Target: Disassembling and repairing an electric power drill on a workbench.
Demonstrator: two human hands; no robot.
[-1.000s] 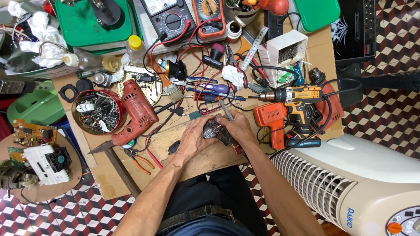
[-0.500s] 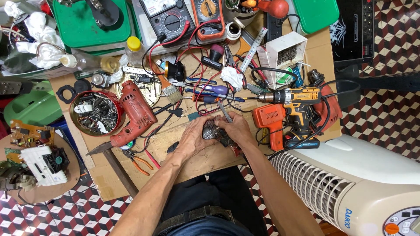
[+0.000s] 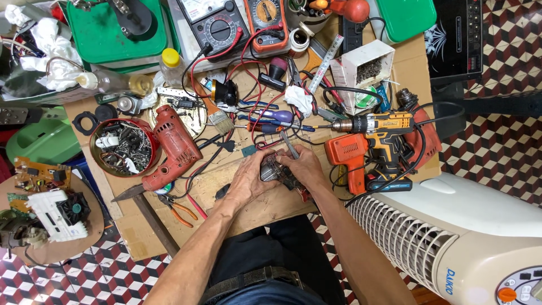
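Note:
Both my hands meet at the middle of a cluttered wooden work board [image 3: 248, 209]. My left hand [image 3: 248, 179] cups a small dark metal part [image 3: 272, 170], which looks like a little motor. My right hand [image 3: 305, 166] closes on the same part from the right, and a thin metal tool [image 3: 289, 144] sticks up from its fingers. Loose wires run under and around the part.
A red electric drill [image 3: 172, 148] and a red tin of screws [image 3: 121, 147] lie left. An orange-black cordless drill [image 3: 378, 127] lies right. Multimeters [image 3: 217, 22] stand at the back. A white tower fan [image 3: 451, 237] lies at lower right. Circuit boards [image 3: 42, 175] sit far left.
My hands have stayed on the small part with only slight finger shifts. The view has drifted a little.

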